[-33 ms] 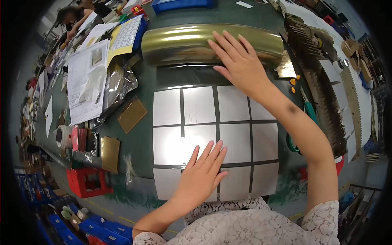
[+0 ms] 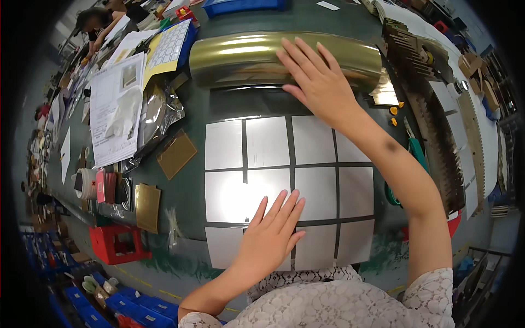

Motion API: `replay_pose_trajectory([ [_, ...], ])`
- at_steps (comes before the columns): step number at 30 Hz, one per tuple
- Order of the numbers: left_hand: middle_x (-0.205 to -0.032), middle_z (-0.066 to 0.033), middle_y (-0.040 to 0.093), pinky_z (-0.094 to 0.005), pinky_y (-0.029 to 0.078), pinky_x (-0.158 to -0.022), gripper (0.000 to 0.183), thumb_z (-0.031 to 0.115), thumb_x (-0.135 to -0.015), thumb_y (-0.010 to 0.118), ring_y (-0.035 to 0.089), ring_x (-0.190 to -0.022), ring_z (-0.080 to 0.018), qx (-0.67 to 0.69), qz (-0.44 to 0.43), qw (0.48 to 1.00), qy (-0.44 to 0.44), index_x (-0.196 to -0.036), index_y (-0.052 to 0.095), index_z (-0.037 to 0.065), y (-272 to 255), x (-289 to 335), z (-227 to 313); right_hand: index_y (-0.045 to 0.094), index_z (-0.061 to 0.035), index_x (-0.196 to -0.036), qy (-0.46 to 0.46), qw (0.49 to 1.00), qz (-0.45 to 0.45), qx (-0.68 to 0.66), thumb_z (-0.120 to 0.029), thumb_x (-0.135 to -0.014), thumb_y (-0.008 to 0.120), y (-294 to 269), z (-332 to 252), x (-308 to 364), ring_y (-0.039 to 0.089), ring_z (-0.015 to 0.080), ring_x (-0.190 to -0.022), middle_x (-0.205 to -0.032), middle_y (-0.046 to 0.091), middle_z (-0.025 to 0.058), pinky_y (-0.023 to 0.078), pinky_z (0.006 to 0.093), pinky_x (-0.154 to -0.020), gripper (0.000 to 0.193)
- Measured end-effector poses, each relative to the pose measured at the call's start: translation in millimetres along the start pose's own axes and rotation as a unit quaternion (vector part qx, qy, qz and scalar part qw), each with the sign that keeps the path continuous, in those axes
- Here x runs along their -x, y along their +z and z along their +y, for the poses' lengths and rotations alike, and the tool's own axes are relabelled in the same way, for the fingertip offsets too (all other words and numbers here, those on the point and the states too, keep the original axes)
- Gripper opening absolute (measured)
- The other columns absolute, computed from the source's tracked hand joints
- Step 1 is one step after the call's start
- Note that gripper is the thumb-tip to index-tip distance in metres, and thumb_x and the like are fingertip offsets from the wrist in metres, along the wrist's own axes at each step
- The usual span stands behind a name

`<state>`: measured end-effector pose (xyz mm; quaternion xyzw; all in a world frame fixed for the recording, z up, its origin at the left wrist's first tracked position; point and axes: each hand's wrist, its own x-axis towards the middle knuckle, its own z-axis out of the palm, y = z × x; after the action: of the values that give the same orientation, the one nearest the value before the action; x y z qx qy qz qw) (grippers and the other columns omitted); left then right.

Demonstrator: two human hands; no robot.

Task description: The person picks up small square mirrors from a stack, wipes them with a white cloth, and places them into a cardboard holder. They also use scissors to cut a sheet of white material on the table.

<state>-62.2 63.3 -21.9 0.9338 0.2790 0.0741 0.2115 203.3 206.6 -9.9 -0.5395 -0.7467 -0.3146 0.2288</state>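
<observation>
A shiny gold-green roll of film (image 2: 235,54) lies crosswise on the far side of the table. My right hand (image 2: 322,85) rests palm down on its top, right of the middle, fingers spread. Between me and the roll, rows of silvery rectangular sheets (image 2: 315,191) lie flat with narrow dark gaps between them. My left hand (image 2: 267,238) lies flat on the near sheets, its fingers stretched out and holding nothing. A glossy dark strip (image 2: 240,101), perhaps film, lies between the roll and the far row. My right forearm hides part of the sheets' far right corner.
Left are papers (image 2: 115,109), a crinkled plastic bag (image 2: 164,109), a brown plate (image 2: 176,154) and a red stool (image 2: 117,244). Right are green-handled scissors (image 2: 415,150), small yellow pieces (image 2: 393,111) and long toothed blades (image 2: 424,109). Another person (image 2: 98,24) sits far left.
My right hand has shifted very slightly away and to the left on the roll. My left hand stays flat on the sheets.
</observation>
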Motion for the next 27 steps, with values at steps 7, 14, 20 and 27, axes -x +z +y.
replay_pose_trajectory([
  [7,-0.146,-0.0118,0.04,-0.0461,0.031,-0.109,0.062,0.027,-0.087,0.064,0.039,-0.133,-0.0323,0.043,-0.034,0.998,-0.019,-0.141,0.042,0.006,-2,-6,0,0.052,-0.0142,-0.132,0.035,0.999,-0.027,-0.003,-0.046,-0.094,0.046,34,49,-52,0.051,0.0216,-0.122,-0.13,0.056,0.0108,0.037,0.0395,-0.099,0.05],
  [14,-0.147,-0.0116,0.04,-0.0444,0.032,-0.109,0.063,0.028,-0.085,0.066,0.038,-0.135,-0.0317,0.048,-0.066,0.996,-0.038,-0.14,0.043,0.007,-7,-7,1,0.068,-0.0049,-0.091,0.062,0.983,-0.15,-0.09,-0.043,-0.094,0.045,68,115,-107,0.064,0.0297,-0.094,-0.095,0.068,0.0168,0.047,0.0437,-0.078,0.044],
  [20,-0.146,-0.013,0.04,-0.0442,0.032,-0.109,0.061,0.032,-0.087,0.064,0.037,-0.135,-0.0328,0.032,-0.065,0.997,-0.027,-0.139,0.044,0.006,-10,-14,2,0.072,-0.0104,-0.091,0.192,0.975,0.049,0.105,-0.045,-0.092,0.051,99,161,-129,0.064,0.0362,-0.094,-0.097,0.068,0.022,0.047,0.0457,-0.081,0.04],
  [27,-0.145,-0.0161,0.04,-0.0451,0.031,-0.11,0.065,0.031,-0.085,0.067,0.038,-0.134,-0.0362,0.031,-0.055,0.998,-0.016,-0.139,0.043,0.003,-7,-14,-1,0.052,-0.0174,-0.132,0.091,0.995,0.031,0.039,-0.036,-0.093,0.054,59,74,-33,0.044,0.0231,-0.128,-0.135,0.052,0.0032,0.029,0.0418,-0.108,0.043],
])
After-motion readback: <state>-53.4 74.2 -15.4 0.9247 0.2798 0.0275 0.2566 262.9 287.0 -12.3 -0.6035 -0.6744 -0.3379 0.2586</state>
